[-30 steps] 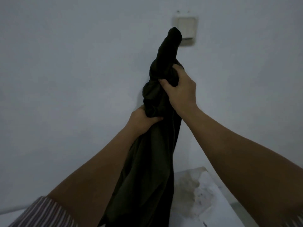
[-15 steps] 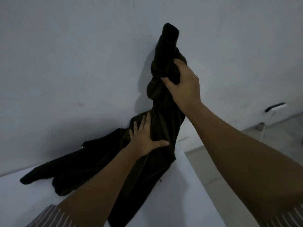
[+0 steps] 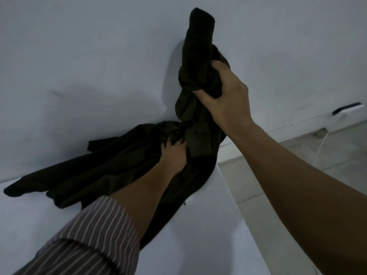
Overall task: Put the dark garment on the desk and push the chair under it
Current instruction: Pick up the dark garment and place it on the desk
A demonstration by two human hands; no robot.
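The left hand (image 3: pixel 174 153) is bare, without ring or watch; its forearm is uncovered up to a sleeve (image 3: pixel 95 231) of thin dark and pale stripes, rolled back into a thick cuff; the right hand (image 3: pixel 226 96) is likewise bare and unadorned, its forearm uncovered.

Bare desk (image 3: pixel 208 245) in front; wall (image 3: pixel 89 66) close behind garment (image 3: pixel 119 171).

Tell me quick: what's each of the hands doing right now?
Left hand: fingers pressed into the dark garment on the desk; a closed grip cannot be told.
Right hand: closed, holding the garment's bunched upper part raised.
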